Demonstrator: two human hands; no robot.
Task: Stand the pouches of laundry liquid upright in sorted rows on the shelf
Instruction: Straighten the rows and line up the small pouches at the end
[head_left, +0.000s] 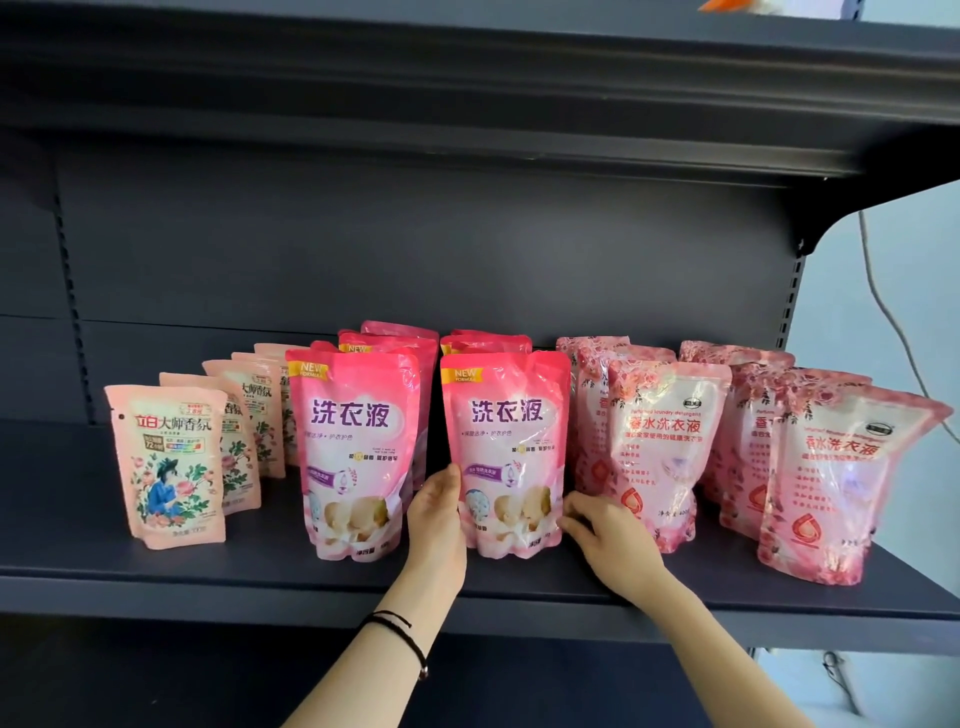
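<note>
You're squaring the near pink pouch (504, 452) midway along the shelf (208, 587). Your left hand (436, 512) lies flat on its left edge, fingers together, and your right hand (605, 530) touches its right corner (fingers loosely bent). Next, line it up with the matching pouch on its left (358, 457).

Five pale peach pouches (166, 462), seven bright pink pouches (353, 452) — rows of four and three. Six rose-print pouches (670, 452). One left hand (436, 519), one right hand (608, 540).
</note>
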